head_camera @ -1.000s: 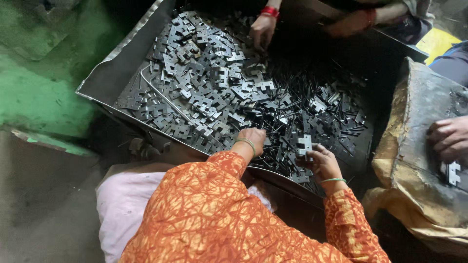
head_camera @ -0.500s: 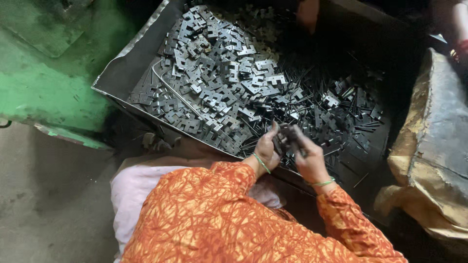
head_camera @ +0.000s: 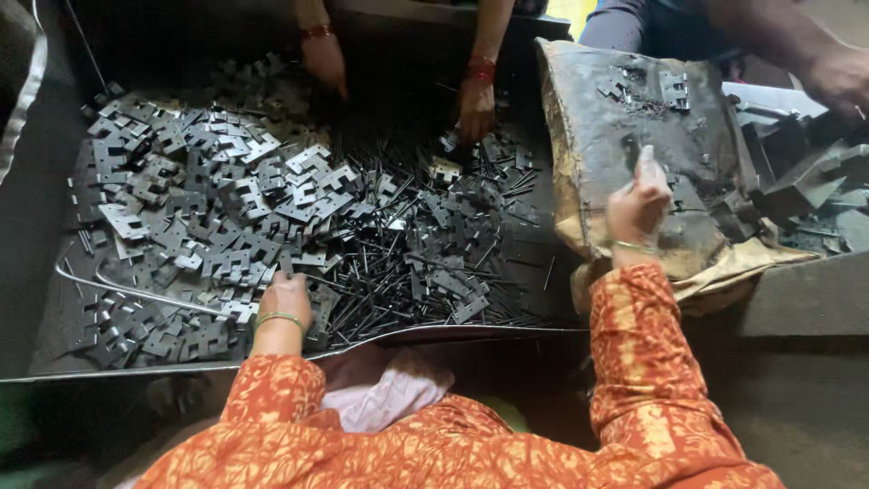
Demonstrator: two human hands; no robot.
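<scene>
Big metal tray [head_camera: 54,272] w/ heap of flat stamped metal plates [head_camera: 208,208] & thin pins [head_camera: 398,281], dirty sack [head_camera: 625,118] lying to the right. Vs 0.5 s ago: hands no longer meeting over the heap. Left hand [head_camera: 285,299] now resting on the plates, grip unclear. Right hand [head_camera: 638,204] now reaching over the sack, fingers pinching together on a pale plate piece [head_camera: 646,161]. Co-workers' hands [head_camera: 475,104] picking at far side.
</scene>
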